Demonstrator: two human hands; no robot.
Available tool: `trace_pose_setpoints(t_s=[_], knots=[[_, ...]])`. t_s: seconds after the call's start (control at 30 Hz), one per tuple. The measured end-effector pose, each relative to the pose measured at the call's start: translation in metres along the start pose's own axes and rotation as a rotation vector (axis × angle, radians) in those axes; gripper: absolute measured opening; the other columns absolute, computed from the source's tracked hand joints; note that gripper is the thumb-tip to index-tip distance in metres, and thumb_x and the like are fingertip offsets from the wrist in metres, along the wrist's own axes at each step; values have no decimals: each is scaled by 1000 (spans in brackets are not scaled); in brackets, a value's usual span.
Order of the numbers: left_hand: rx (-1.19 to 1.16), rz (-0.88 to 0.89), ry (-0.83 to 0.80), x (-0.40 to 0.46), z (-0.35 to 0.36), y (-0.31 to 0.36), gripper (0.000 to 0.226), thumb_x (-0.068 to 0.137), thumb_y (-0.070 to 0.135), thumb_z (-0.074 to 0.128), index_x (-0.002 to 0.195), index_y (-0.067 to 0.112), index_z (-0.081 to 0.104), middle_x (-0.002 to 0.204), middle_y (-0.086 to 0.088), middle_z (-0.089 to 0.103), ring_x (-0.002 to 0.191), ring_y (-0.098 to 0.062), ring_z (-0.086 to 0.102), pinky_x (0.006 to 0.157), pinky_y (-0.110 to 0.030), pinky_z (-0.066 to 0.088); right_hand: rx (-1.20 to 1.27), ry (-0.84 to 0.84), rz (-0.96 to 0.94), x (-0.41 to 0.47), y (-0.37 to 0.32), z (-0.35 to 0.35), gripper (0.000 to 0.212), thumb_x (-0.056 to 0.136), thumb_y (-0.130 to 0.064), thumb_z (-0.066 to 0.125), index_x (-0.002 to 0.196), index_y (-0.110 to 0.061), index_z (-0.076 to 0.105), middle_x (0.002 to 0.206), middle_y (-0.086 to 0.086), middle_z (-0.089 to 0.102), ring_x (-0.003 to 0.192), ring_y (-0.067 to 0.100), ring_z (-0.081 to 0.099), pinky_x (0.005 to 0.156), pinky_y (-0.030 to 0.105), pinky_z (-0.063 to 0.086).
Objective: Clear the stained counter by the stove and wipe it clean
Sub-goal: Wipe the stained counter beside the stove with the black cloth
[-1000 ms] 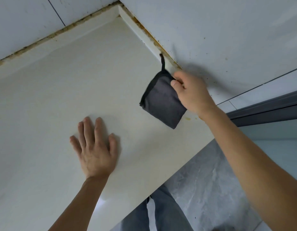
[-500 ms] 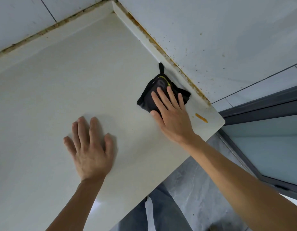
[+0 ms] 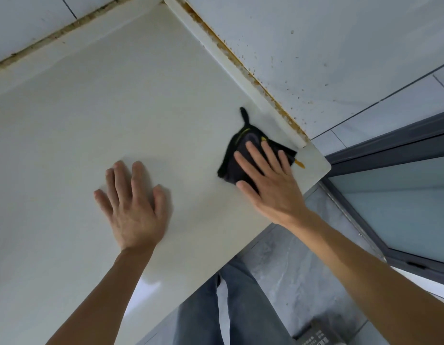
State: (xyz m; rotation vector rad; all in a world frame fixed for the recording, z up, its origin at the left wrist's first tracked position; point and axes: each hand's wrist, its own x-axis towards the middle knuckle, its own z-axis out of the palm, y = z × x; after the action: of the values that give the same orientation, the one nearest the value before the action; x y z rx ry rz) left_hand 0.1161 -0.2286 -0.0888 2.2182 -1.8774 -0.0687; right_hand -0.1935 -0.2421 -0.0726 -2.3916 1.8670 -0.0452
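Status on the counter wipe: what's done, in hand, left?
Done: nothing stands on the counter. In hand: the right hand presses a dark cloth flat near the counter's end, while the left hand rests flat on the counter. Left: an orange stain beside the cloth, and brown grime along the wall seam.

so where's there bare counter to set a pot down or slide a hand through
Widest bare patch: the counter from the left hand back to the grimy rear wall seam. A narrower lane runs between the two hands. It is crowded at the right end, where the right hand presses the dark cloth beside an orange stain near the corner.
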Motion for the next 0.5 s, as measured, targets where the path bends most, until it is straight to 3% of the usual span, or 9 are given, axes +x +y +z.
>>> trace_pose_setpoints(t_s=[0.13, 0.3, 0.43, 0.5], knots=[[5, -2, 7, 0, 0, 1, 60, 100, 43, 47, 153, 16, 43, 164, -16, 34, 155, -37, 27, 120, -62, 24, -46, 23, 91, 20, 11, -9, 63, 105, -62, 34, 162, -36, 34, 169, 2, 32, 155, 31, 30, 122, 55, 26], [16, 6, 5, 0, 1, -1, 59, 99, 43, 46, 152, 17, 42, 162, -15, 34, 153, -36, 28, 118, -62, 26, 26, 40, 219, 50, -32, 1, 67, 106, -58, 30, 167, -30, 22, 175, 5, 13, 162, 32, 8, 129, 60, 4], [-8, 8, -20, 0, -2, 0, 60, 100, 44, 44, 152, 17, 41, 163, -16, 34, 154, -38, 28, 119, -65, 25, 27, 2, 46, -12, -22, 8, 67, 107, -63, 26, 167, -33, 18, 176, 0, 9, 163, 26, 2, 128, 59, 10], [-19, -3, -24, 0, -4, 1, 61, 99, 43, 45, 153, 16, 42, 163, -17, 34, 154, -38, 28, 120, -65, 25, 22, -24, 49, -29, 2, 6, 68, 107, -65, 24, 167, -34, 15, 176, -2, 7, 163, 24, 0, 129, 58, 10]])
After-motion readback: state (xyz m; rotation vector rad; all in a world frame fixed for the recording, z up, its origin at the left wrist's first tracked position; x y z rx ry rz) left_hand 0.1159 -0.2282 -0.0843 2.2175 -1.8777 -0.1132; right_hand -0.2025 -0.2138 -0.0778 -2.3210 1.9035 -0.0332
